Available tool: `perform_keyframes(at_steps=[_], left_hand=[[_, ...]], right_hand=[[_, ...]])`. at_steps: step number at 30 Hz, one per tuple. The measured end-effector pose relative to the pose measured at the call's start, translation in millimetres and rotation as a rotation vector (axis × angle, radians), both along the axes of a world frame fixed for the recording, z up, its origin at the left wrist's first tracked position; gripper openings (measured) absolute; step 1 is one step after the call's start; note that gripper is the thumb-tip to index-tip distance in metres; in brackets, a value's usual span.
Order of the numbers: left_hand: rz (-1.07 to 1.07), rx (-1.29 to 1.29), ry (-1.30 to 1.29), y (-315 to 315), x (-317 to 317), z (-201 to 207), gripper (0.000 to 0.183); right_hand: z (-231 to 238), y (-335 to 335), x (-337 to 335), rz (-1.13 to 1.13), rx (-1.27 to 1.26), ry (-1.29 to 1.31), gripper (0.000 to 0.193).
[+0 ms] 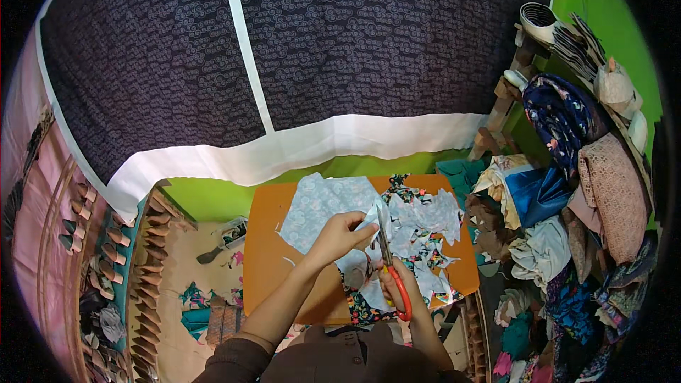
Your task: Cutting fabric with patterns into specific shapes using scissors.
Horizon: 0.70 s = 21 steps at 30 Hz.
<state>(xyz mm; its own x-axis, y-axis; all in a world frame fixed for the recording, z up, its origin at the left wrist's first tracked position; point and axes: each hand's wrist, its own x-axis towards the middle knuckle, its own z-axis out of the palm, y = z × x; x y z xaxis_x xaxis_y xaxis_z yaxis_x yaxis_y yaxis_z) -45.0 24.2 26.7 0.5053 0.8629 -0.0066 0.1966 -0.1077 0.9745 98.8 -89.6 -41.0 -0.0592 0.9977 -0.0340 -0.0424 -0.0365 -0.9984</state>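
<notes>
My left hand (339,237) is closed, its thumb and fingers pinching a small pale piece of fabric (372,217) above the table. My right hand (401,280) grips a pair of scissors (399,291) by the red handles. The metal blades point away from me and lie right beside the pinched fabric; whether they are cutting through it I cannot tell. Left of them, a larger light blue-grey patterned cloth (323,202) is spread on the orange table (266,284). Pale and dark floral fabric scraps (425,220) are strewn over the table's right side, around and under my right hand.
A dark patterned curtain (376,42) with a white border hangs behind the table. Heaped cloth (546,248) and clothing crowd the right side. On the left, racks hold rows of brown shoe-shaped forms (149,291). More scraps (195,294) lie on the floor.
</notes>
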Motion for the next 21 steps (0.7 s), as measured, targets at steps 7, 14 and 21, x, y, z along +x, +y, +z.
perform_keyframes(at_steps=[7, 14, 21], left_hand=[[-0.046, 0.067, 0.082, 10, -7, -7, 0.031], [-0.128, -0.067, 0.107, 18, -23, -14, 0.032], [-0.276, -0.169, 0.177, 17, -28, -10, 0.034]], right_hand=[[-13, 3, -6, 0.017, 0.053, 0.054, 0.029], [-3, 2, -3, 0.061, -0.084, 0.127, 0.027], [-15, -3, 6, 0.117, -0.099, 0.086, 0.023]])
